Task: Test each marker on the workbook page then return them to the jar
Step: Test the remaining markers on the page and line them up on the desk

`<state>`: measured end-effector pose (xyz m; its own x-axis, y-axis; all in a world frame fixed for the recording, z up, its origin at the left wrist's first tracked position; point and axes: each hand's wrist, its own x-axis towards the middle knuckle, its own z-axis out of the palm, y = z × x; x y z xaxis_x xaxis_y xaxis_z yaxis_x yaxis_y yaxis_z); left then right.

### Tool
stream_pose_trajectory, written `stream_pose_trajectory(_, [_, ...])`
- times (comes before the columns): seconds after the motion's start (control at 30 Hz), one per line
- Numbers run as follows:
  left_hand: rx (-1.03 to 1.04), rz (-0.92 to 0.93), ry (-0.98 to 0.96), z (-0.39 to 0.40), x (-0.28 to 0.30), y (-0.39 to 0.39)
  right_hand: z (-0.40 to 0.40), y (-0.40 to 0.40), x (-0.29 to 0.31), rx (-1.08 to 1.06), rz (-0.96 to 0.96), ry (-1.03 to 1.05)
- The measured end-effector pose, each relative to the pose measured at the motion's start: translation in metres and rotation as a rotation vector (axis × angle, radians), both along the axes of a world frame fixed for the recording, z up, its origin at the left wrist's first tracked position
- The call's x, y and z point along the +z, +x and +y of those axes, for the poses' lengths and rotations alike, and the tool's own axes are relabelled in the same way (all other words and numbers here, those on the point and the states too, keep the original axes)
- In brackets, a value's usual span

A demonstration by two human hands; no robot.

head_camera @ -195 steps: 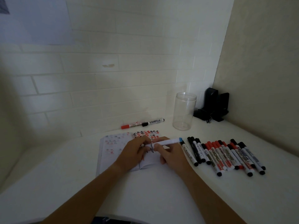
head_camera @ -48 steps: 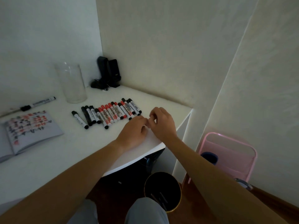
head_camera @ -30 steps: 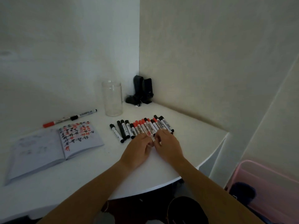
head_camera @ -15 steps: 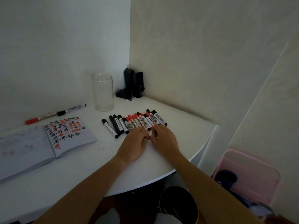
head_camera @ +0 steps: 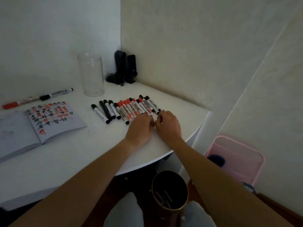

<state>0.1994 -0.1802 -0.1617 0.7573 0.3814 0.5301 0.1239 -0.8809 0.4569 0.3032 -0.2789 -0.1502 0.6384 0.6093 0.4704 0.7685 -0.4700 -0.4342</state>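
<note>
A row of several red- and black-capped markers [head_camera: 127,108] lies on the white table [head_camera: 85,149]. My left hand [head_camera: 141,126] and my right hand [head_camera: 167,125] sit side by side at the near right end of the row, fingers curled down. Between their fingertips shows a short pale marker barrel [head_camera: 152,115], which both seem to pinch; the tips themselves are hidden. The clear jar [head_camera: 91,74] stands with nothing in it behind the row. The open workbook [head_camera: 55,118], its page covered in red and black marks, lies to the left.
Two more markers [head_camera: 37,97] lie end to end behind the workbook. Black speakers [head_camera: 125,69] fill the corner. The table's rounded edge runs just right of my hands. Below it stand a dark bin [head_camera: 169,190] holding some markers and a pink chair [head_camera: 236,159].
My hands left the workbook and went to the right end of the marker row, staying pressed together. The view swung right and down, then back. The blue-capped marker is no longer seen.
</note>
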Motion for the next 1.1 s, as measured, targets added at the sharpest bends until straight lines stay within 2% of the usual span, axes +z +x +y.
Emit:
stream_pose_trajectory(0.2, [0.027, 0.029, 0.029, -0.031, -0.001, 0.036, -0.061, 0.041, -0.002, 0.021, -0.09, -0.166])
stream_pose_trajectory(0.4, [-0.06, 0.06, 0.083, -0.067, 0.012, 0.059, -0.107, 0.073, -0.018, -0.118, -0.141, -0.025])
stream_pose_trajectory(0.53, [-0.213, -0.007, 0.232, -0.105, 0.012, 0.07, -0.146, 0.088, -0.049, -0.203, -0.101, 0.0])
stream_pose_trajectory(0.6, [-0.331, -0.019, 0.384, -0.123, 0.009, 0.073, -0.162, 0.096, -0.078, -0.215, -0.032, -0.086])
stream_pose_trajectory(0.7, [-0.443, -0.145, 0.58, -0.134, 0.008, 0.077, -0.176, 0.105, -0.129, -0.194, 0.141, -0.319])
stream_pose_trajectory(0.8, [-0.507, -0.213, 0.569, -0.157, -0.019, 0.07, -0.18, 0.106, -0.18, -0.137, 0.363, -0.494])
stream_pose_trajectory(0.9, [-0.546, 0.021, 0.351, -0.168, -0.092, 0.068, -0.175, 0.111, -0.229, -0.094, 0.502, -0.618])
stream_pose_trajectory(1.03, [-0.247, 0.543, -0.066, -0.115, -0.211, 0.094, -0.157, 0.135, -0.293, 0.036, 0.59, -0.72])
stream_pose_trajectory(1.1, [-0.156, 0.755, -0.117, -0.084, -0.262, 0.107, -0.148, 0.147, -0.325, 0.087, 0.611, -0.744])
